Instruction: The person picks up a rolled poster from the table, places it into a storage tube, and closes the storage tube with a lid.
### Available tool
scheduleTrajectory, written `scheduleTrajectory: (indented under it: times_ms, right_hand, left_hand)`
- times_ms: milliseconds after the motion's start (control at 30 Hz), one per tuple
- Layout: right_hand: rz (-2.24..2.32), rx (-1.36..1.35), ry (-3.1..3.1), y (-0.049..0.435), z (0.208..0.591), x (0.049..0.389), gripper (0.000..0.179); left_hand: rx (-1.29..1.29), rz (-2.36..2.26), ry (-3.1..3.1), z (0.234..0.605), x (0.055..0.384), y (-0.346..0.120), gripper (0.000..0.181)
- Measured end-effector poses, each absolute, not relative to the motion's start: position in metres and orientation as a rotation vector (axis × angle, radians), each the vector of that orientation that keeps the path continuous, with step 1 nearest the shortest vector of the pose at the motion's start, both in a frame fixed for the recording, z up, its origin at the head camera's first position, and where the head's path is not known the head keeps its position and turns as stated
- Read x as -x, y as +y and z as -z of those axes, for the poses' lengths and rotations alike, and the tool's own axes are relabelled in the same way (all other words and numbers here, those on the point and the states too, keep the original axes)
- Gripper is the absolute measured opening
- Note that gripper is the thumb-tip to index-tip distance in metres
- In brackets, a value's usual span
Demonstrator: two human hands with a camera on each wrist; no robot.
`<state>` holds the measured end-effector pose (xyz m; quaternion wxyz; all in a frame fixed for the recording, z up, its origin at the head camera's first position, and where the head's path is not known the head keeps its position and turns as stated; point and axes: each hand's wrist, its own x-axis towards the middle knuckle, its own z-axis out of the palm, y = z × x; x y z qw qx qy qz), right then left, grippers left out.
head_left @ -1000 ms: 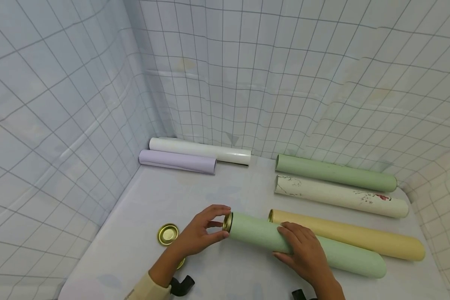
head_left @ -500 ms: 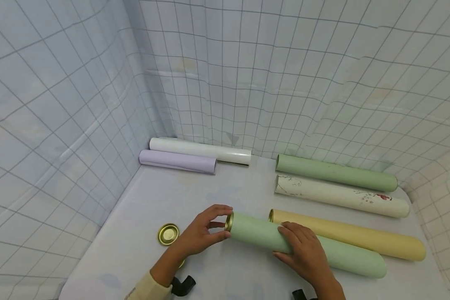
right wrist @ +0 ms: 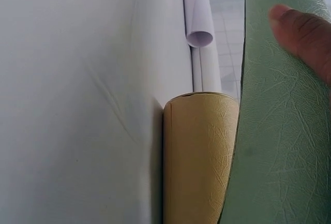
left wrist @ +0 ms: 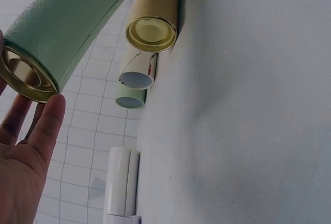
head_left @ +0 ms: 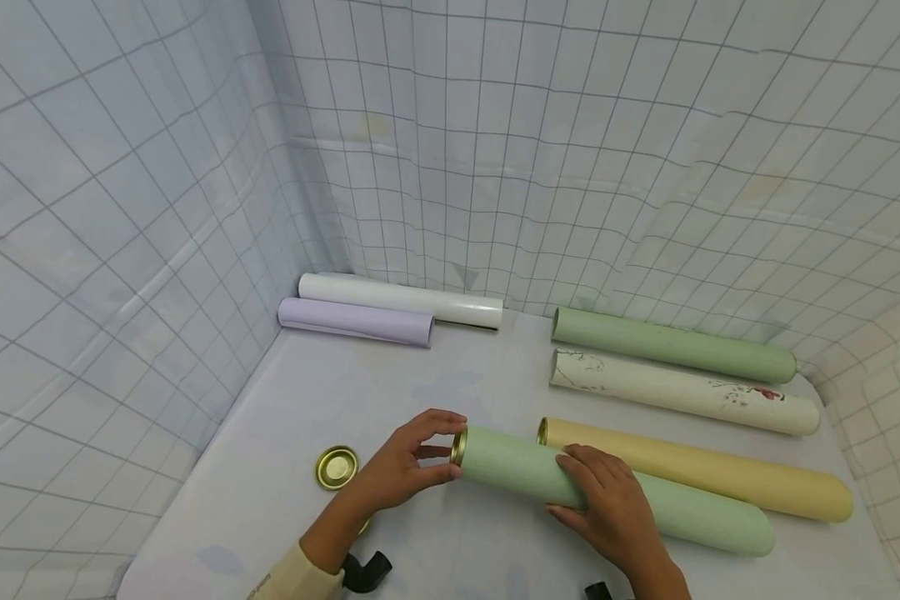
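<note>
A light green wrapped tube (head_left: 517, 462) lies at a slant in front of me, its left end raised off the table. My right hand (head_left: 607, 500) grips it around the middle, thumb on the near side. At the left end sits a gold metal lid (head_left: 459, 446), set into the tube's mouth. My left hand (head_left: 408, 462) holds the lid's rim between thumb and fingers; in the left wrist view the thumb touches the rim of the gold lid (left wrist: 26, 76). A second gold lid (head_left: 337, 468) lies beside my left forearm, and another lid (head_left: 363, 527) is mostly hidden under it.
Behind the green tube lies a yellow tube (head_left: 690, 467) with a gold end. Farther back are a flower-printed tube (head_left: 660, 390) and a darker green tube (head_left: 667, 344). A purple roll (head_left: 356, 322) and a white roll (head_left: 397, 298) lie at the back left, near the gridded curtain (head_left: 450, 167).
The gold lid has gone deeper into the tube's end, and its rim now sits close against the green edge. My left fingers have moved slightly right with it; my right hand stays put.
</note>
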<state>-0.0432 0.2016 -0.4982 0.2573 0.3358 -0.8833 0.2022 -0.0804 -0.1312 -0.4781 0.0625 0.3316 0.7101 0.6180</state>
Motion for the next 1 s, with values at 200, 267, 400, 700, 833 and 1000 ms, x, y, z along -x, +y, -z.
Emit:
scheduleTrajectory:
  times_ms: [200,267,400,700,833,1000]
  right_hand:
    - [-0.554,-0.920,-2.377,0.2016,0.4983,0.0426,0.070]
    - [-0.554,-0.923,-2.373,0.2015,0.4981,0.0424,0.068]
    - [-0.552,-0.927,-2.359,0.2014,0.4983,0.0427,0.065]
    - [-0.557,-0.927,-2.352,0.2003,0.4971,0.0421,0.063]
    - [-0.556,-0.923,-2.335,0.1990,0.4970,0.0427,0.065]
    - [-0.561,-0.924,-2.312,0.1982,0.4965,0.0434,0.065]
  left_hand:
    - [-1.000,-1.869,2.136,0.4775,0.0792,-0.1309,0.050]
    - [-0.992,-1.866,2.139,0.4775,0.0789,-0.1310,0.050]
    - [-0.983,-1.865,2.141,0.4773,0.0788,-0.1310,0.050]
    - [-1.008,-1.850,2.139,0.4754,0.0805,-0.1329,0.053]
    - [-1.031,-1.841,2.135,0.4744,0.0819,-0.1328,0.054]
    - [-1.009,-1.815,2.154,0.4712,0.0828,-0.1327,0.055]
